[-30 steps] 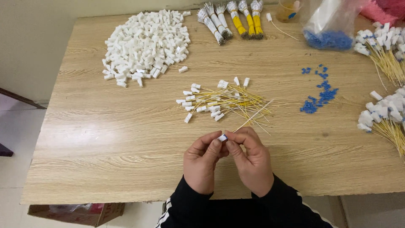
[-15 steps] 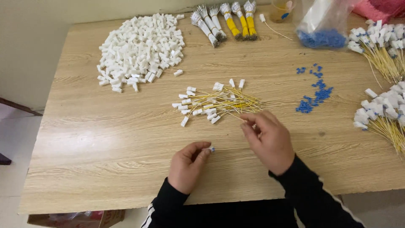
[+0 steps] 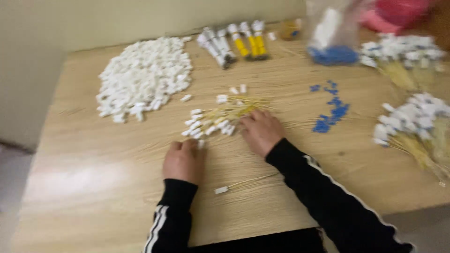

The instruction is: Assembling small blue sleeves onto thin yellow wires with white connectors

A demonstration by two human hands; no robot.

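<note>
My left hand (image 3: 183, 161) rests on the wooden table (image 3: 93, 187), fingers curled, with a small white connector (image 3: 200, 143) at its fingertips. My right hand (image 3: 260, 131) reaches forward, its fingertips on a loose bundle of thin yellow wires with white connectors (image 3: 220, 117). One yellow wire with a white connector on its end (image 3: 234, 186) lies alone on the table between my forearms. The picture is blurred by motion.
A big heap of white connectors (image 3: 145, 77) lies at the back left. Blue bits (image 3: 330, 112) are scattered to the right, with a clear bag of them (image 3: 333, 44) behind. Piles of connector-tipped wires (image 3: 419, 119) fill the right edge. Taped bundles (image 3: 234, 42) lie at the back.
My hands have parted. The right one went forward onto the wire bundle, the left one dropped to the table. A single connector-tipped wire now lies near the front edge.
</note>
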